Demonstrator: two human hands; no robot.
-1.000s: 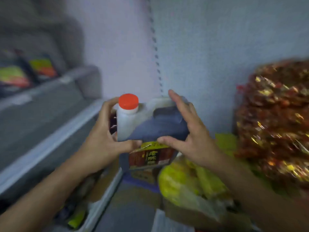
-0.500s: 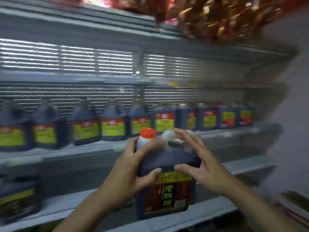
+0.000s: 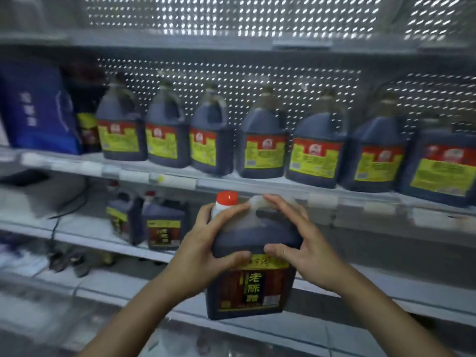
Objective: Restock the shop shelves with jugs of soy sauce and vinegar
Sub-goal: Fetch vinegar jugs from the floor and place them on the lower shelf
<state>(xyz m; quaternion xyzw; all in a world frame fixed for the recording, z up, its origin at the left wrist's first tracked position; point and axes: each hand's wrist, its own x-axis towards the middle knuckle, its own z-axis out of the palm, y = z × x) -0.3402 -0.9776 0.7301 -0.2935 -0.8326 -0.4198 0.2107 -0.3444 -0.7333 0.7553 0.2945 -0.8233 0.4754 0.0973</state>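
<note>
A dark vinegar jug [image 3: 251,292] with a red cap and a brown label is upright in front of the shelves, held between both hands. My left hand [image 3: 203,256] grips its left shoulder below the cap. My right hand [image 3: 301,248] grips its right shoulder, fingers over the handle. Behind it, the middle shelf [image 3: 85,234] carries two similar brown-label jugs [image 3: 164,226] at the left. The shelf above [image 3: 257,184] holds a row of several dark jugs [image 3: 262,148] with yellow and red labels.
A blue bag [image 3: 38,109] stands at the left end of the upper shelf. A cable and some dark items [image 3: 67,258] lie on the lower left shelves. The stretch of the middle shelf to the right of the brown-label jugs has bare white board [image 3: 386,279].
The view swung from a wall and snack bags to the jug shelves. Both hands kept hold of the jug, which now hangs upright before the middle shelf.
</note>
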